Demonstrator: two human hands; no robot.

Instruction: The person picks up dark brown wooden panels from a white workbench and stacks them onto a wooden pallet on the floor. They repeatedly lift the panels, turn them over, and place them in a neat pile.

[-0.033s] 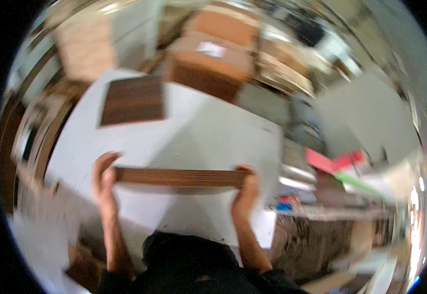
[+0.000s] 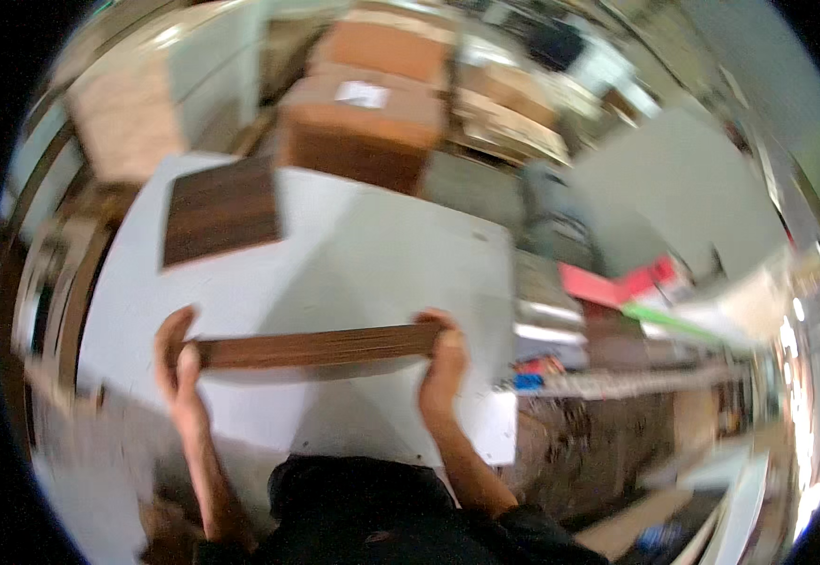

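Unmoved; hands grip brown plank (image 2: 314,347)

Brown cardboard box (image 2: 363,127) beyond the table, white label (image 2: 363,94) on top; another box (image 2: 396,47) behind.

Dark wood grain on pale grey

The plank (image 2: 316,347) and panel (image 2: 220,209) are streaked dark brown; the table (image 2: 381,264) is light grey; the boxes (image 2: 363,122) are tan.

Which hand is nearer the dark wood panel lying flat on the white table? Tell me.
Left. The left hand is just below the dark wood panel; the right hand is farther off to its lower right.
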